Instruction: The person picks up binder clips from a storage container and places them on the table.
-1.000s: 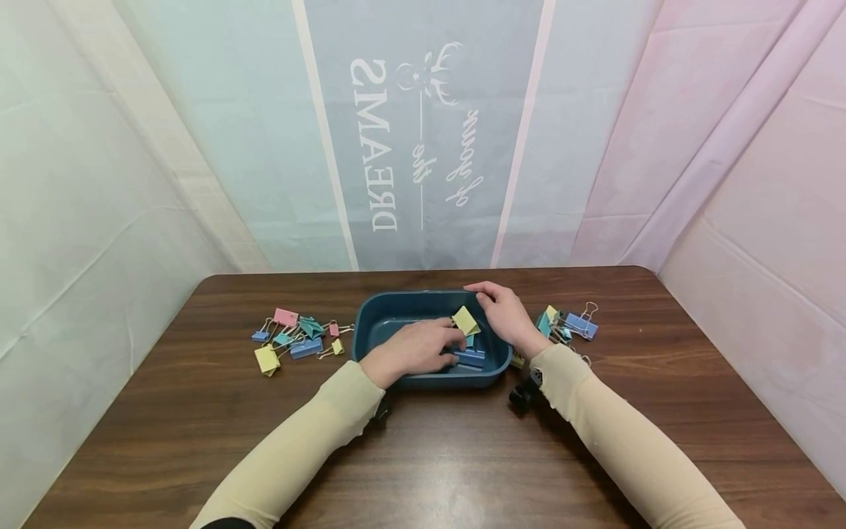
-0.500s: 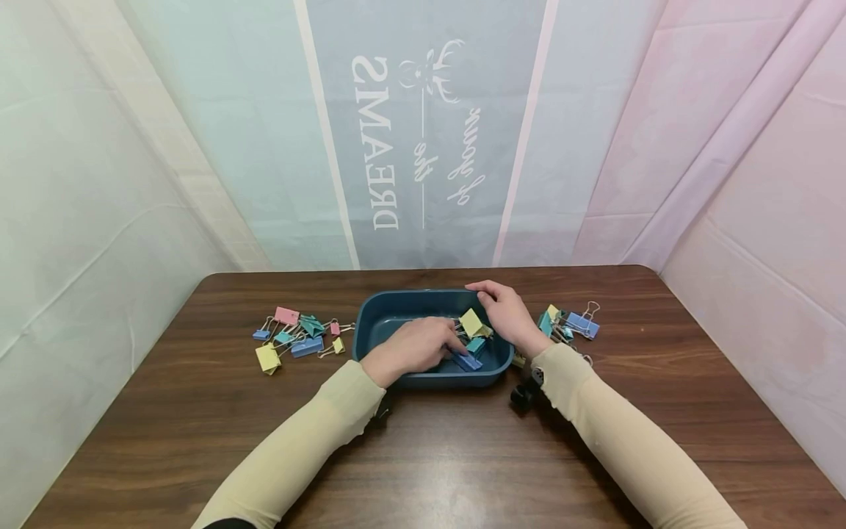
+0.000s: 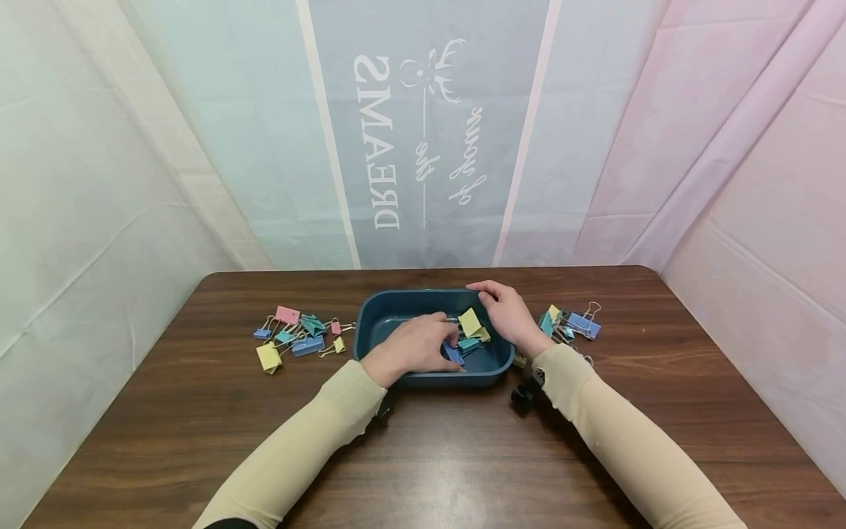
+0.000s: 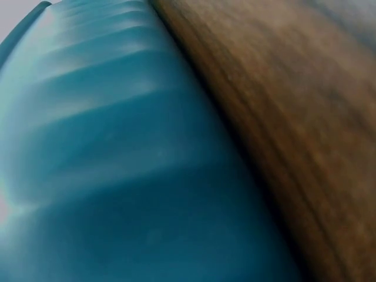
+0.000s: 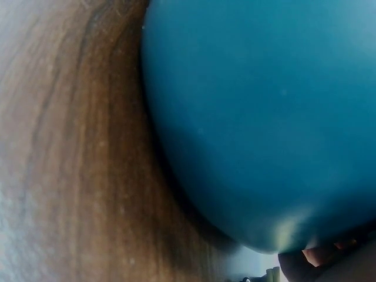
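Observation:
A dark blue plastic bin (image 3: 390,295) stands at the back middle of the table with several binder clips inside. In the head view, my left hand (image 3: 415,344) reaches over the bin's near rim. Its thumb and fingers are spread around a blue binder clip (image 3: 454,355), whose left part they hide. Just right of the fingers lie a yellow binder clip (image 3: 470,322) and a teal binder clip (image 3: 469,345). My right hand (image 3: 510,316) holds the bin's right end, thumb on the inner side and fingers over the back rim. Both wrist views show mainly the bin's outer wall (image 4: 117,147).
Left of the bin lies a loose group of binder clips, among them a pink clip (image 3: 287,315) and a yellow clip (image 3: 269,358). Another group with a blue clip (image 3: 584,325) lies right of the bin, partly behind my right wrist. A fabric backdrop (image 3: 423,147) hangs behind the table.
Inside the bin, the blue binder clip has turned and shifted left, and the yellow and teal clips have shifted too. My left thumb and fingers have spread apart. The right hand stays on the bin.

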The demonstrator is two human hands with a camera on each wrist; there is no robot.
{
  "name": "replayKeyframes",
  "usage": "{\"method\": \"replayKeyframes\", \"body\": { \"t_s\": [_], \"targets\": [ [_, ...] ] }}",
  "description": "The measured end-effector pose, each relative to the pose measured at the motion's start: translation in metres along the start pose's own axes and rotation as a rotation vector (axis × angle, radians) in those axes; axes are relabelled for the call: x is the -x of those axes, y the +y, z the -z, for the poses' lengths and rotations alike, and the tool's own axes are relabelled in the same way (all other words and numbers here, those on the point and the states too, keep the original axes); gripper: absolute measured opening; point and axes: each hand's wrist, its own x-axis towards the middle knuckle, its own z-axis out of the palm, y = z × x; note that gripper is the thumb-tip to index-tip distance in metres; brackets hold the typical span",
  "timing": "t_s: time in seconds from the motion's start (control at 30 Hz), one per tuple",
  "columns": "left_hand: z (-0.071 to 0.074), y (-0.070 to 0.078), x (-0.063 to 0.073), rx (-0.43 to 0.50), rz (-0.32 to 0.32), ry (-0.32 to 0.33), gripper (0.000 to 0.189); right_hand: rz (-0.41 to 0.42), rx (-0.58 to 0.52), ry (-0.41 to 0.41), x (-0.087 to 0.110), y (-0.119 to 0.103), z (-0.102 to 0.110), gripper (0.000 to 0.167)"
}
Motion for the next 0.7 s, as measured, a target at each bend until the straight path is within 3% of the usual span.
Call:
{"method": "replayKeyframes", "body": {
  "t_s": [0.3, 0.7],
  "targets": [
    [0.006, -0.005, 0.001, 0.073, 0.022, -0.052, 0.029, -0.008, 0.006, -0.004, 0.0, 0.002, 0.0, 0.035],
    [0.024, -0.025, 0.026, 0.186, 0.024, -0.01, 0.027, -0.002, 0.006, -0.002, 0.0, 0.002, 0.0, 0.034]
  ]
}}
